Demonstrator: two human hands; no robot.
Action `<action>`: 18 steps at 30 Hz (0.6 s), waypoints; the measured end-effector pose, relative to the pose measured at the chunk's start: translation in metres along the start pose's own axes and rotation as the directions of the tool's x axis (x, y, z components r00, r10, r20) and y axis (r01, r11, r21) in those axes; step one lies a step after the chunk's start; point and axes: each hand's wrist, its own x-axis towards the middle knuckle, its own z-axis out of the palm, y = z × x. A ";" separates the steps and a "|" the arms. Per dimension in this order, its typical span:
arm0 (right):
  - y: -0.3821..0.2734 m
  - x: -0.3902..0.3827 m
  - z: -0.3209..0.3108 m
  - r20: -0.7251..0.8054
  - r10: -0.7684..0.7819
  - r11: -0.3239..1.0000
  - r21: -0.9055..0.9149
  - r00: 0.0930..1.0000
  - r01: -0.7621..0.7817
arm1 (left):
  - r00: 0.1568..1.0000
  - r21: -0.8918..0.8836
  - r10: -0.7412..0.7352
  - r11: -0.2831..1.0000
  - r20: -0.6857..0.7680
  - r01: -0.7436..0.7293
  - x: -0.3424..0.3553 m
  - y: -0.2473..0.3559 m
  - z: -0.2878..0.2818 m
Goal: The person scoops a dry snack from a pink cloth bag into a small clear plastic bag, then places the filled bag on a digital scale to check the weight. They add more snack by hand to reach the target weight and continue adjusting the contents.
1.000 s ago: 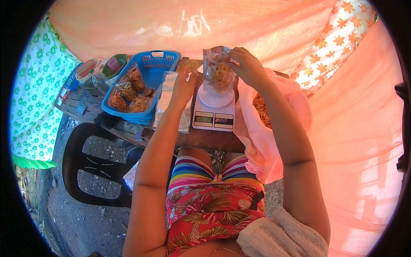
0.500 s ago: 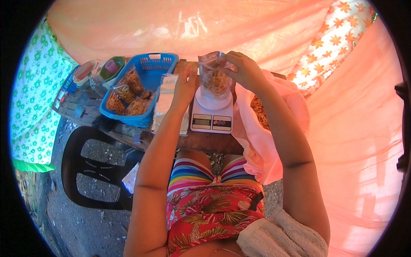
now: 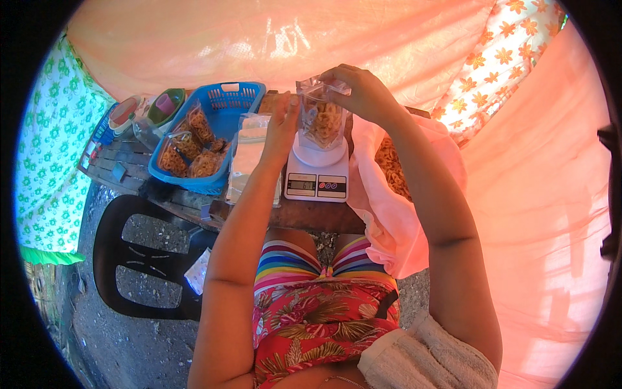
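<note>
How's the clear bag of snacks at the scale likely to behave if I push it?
The bag will probably flex, since its clear film looks thin and creased. It may tip, as it rises tall above the round plate of the scale. The curly snacks look thin, so a hard squeeze might break some.

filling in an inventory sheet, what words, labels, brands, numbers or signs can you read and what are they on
White plastic kitchen scale, grey rectangular display: digits, not copied here.
Same scale, black-and-white button panel: print too small to read.
Peach fabric backdrop: bright letter-like marks, too blurred to read.
No other lettering can be made out.
</note>
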 end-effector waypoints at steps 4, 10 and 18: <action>-0.005 0.000 -0.005 -0.019 0.036 0.998 0.042 0.999 -0.036 | 1.000 0.003 0.017 1.000 0.010 -0.018 -0.002 0.004 0.005; 0.010 -0.044 -0.038 -0.222 0.022 1.000 -0.007 0.975 -0.024 | 0.991 0.019 0.034 0.999 -0.129 -0.032 0.001 -0.008 0.000; 0.054 -0.171 -0.066 0.138 0.498 0.856 0.078 0.856 -0.511 | 0.926 0.197 0.289 0.949 -0.242 -0.245 -0.002 -0.009 0.002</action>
